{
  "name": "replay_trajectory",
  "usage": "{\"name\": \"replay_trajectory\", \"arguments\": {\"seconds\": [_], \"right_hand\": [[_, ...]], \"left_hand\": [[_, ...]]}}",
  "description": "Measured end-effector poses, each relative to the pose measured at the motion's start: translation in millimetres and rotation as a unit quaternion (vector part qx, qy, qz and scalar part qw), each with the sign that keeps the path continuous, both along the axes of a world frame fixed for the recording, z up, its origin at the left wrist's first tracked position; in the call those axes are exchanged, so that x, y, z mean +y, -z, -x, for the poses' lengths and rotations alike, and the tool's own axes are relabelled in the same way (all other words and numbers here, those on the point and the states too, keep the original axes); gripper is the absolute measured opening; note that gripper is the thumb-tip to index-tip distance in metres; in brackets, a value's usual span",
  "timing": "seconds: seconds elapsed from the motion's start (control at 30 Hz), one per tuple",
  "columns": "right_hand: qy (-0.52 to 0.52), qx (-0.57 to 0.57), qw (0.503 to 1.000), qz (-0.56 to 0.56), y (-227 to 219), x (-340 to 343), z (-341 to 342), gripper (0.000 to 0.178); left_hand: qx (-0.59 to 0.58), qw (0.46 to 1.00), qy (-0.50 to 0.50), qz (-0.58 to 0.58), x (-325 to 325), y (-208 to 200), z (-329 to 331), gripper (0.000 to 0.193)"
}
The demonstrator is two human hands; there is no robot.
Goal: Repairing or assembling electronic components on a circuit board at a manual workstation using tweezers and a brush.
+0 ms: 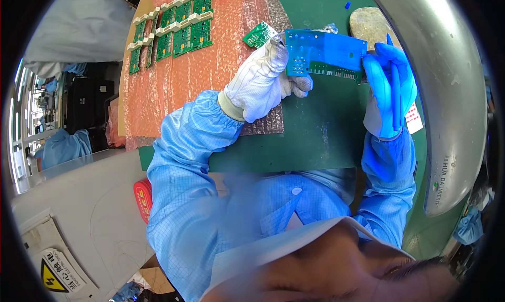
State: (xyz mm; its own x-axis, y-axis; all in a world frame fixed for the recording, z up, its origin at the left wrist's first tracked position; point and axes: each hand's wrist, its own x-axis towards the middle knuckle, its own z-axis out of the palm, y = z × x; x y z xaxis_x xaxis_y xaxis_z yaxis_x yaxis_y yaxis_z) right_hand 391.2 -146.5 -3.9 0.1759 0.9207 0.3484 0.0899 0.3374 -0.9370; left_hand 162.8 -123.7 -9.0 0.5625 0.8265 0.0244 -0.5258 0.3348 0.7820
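My left hand point(256, 85), in a white glove, grips the left edge of a circuit board point(329, 50) between thumb and fingers. The board is held up above the green mat, and blue light falls over its face. My right hand point(383, 89), gloved too, has its fingertips at the board's right edge. A slim pen-shaped tool point(396, 97) lies in that hand, its upper end sticking up past the fingers; its exact kind is not plain. Just behind my left hand is a smaller green board point(259, 35) with a white part.
Pink bubble wrap point(173, 99) covers the left of the green mat point(315, 149), with several green boards point(192, 38) in rows on it. A large curved metal lamp housing point(452, 91) arches along the right. A round stone-like piece point(370, 26) lies at the back.
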Motion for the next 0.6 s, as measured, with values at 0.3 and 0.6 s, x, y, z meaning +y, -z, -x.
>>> {"name": "replay_trajectory", "arguments": {"seconds": [0.3,0.6], "right_hand": [[0.044,-0.105,0.993,-0.024,-1.6,-2.4,-3.8,0.030],[-0.117,0.032,0.989,-0.089,-2.4,-27.4,9.3,0.038]], "left_hand": [[0.015,1.000,-0.015,-0.023,0.2,-9.9,-1.1,0.058],[0.279,0.917,-0.123,-0.257,-3.2,-1.8,-4.8,0.049]]}}
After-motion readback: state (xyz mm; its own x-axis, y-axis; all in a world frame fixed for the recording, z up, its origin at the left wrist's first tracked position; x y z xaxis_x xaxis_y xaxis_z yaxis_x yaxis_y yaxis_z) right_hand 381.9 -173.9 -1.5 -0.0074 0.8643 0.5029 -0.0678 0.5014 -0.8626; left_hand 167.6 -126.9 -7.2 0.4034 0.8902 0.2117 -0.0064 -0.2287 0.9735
